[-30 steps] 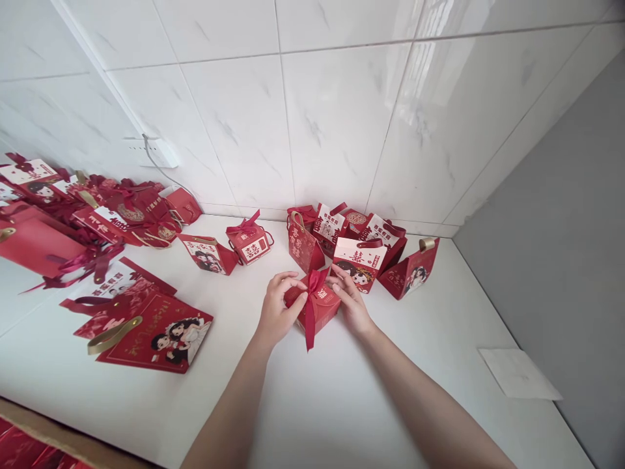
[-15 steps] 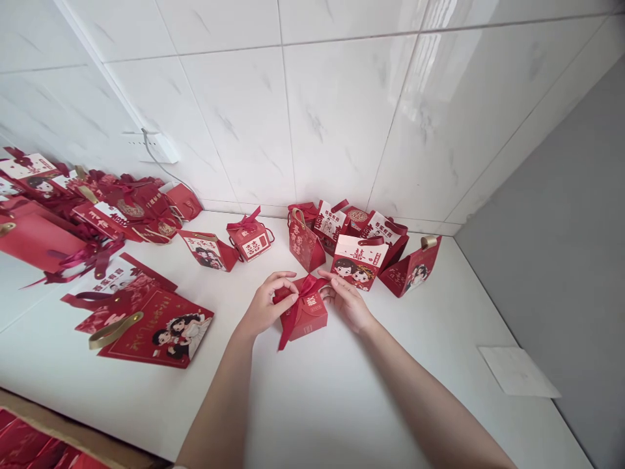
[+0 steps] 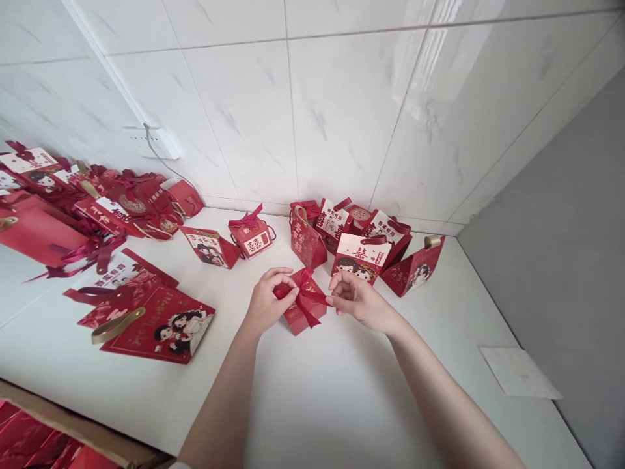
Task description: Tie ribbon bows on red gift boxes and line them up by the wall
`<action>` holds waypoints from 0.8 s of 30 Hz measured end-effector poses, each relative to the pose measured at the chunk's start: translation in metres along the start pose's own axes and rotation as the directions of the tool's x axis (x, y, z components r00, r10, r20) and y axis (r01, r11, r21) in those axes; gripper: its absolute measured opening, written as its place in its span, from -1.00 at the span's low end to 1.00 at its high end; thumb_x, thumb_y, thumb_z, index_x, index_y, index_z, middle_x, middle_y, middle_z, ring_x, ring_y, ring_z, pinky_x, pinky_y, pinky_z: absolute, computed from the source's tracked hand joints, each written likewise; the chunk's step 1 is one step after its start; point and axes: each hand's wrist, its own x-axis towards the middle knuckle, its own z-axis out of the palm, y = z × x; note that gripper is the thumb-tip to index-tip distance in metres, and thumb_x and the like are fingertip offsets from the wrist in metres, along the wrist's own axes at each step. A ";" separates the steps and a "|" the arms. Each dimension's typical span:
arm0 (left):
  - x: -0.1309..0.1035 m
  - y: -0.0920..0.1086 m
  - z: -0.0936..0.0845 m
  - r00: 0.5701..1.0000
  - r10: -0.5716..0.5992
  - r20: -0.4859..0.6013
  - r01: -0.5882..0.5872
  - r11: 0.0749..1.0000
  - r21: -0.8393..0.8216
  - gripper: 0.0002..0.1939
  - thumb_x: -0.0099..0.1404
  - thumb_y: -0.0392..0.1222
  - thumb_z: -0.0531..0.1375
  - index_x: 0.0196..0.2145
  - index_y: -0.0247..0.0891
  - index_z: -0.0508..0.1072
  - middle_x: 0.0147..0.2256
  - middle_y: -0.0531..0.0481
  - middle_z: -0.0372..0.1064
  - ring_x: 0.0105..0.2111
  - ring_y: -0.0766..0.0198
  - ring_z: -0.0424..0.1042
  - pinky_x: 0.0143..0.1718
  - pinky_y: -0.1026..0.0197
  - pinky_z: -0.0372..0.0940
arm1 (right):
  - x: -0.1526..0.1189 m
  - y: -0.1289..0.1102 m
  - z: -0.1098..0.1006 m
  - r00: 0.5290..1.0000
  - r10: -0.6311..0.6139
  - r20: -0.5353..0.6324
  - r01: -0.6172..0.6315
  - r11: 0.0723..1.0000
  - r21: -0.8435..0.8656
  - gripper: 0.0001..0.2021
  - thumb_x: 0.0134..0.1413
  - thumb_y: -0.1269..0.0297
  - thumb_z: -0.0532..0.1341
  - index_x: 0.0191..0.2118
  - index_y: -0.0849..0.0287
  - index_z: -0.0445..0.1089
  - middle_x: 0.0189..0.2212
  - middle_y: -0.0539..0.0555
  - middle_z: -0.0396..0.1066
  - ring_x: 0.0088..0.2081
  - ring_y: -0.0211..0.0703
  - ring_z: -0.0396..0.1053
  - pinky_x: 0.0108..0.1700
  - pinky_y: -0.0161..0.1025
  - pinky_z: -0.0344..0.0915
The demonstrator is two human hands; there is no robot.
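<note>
A small red gift box [image 3: 295, 320] stands on the white tabletop with a dark red ribbon [image 3: 308, 303] over its top. My left hand [image 3: 269, 298] is at the box's left side, its thumb and forefinger pinching the ribbon near the middle. On the right, my right hand [image 3: 359, 298] pinches one loop or end of the ribbon between thumb and fingertips, drawn out to the side. Another ribbon end hangs down the front of the box. Just behind my right hand stands a red-and-white box with a cartoon couple [image 3: 362, 255], partly covered by the hand.
Several red gift boxes [image 3: 307, 241] stand near the tiled wall [image 3: 234, 117]. At left lie a bag-shaped box with a gold handle [image 3: 161, 326] and a heap of red boxes [image 3: 141, 202]. A cardboard carton [image 3: 73, 423] is at lower left, a white paper [image 3: 520, 371] at right.
My right hand has moved from the box's side to pull a ribbon end out to the right. The hanging ribbon end has shifted from the left to the front, and the box has turned slightly.
</note>
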 end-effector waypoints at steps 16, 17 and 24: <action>0.002 -0.007 0.013 0.994 -0.057 -0.094 0.059 0.998 0.011 -0.99 0.10 -0.23 0.29 -0.46 -0.18 0.53 -0.06 -0.11 0.45 0.00 0.00 0.37 0.09 -0.01 0.16 | -0.009 -0.005 0.008 0.977 0.108 0.185 -0.101 0.994 -0.046 -0.73 0.09 0.13 0.30 -0.35 0.12 0.20 -0.51 -0.09 0.35 -0.53 -0.30 0.34 -0.45 -0.30 0.29; 0.002 -0.007 0.013 0.994 -0.060 -0.086 0.061 0.998 0.001 -0.96 0.11 -0.22 0.29 -0.47 -0.19 0.51 -0.06 -0.11 0.44 0.00 0.01 0.38 0.08 0.00 0.16 | -0.008 -0.002 0.007 0.972 0.125 0.198 -0.118 0.992 -0.048 -0.73 0.08 0.13 0.30 -0.36 0.12 0.20 -0.51 -0.09 0.35 -0.53 -0.30 0.34 -0.45 -0.30 0.29; -0.001 -0.003 -0.001 0.999 -0.053 0.013 0.054 0.995 -0.088 -0.77 0.17 -0.09 0.29 -0.39 -0.21 0.31 0.04 -0.12 0.36 0.07 0.08 0.35 0.07 0.04 0.23 | -0.009 -0.005 -0.013 0.919 0.263 0.293 -0.215 0.959 -0.186 -0.80 0.08 0.22 0.30 -0.25 0.12 0.26 -0.42 -0.03 0.45 -0.39 -0.20 0.45 -0.31 -0.24 0.32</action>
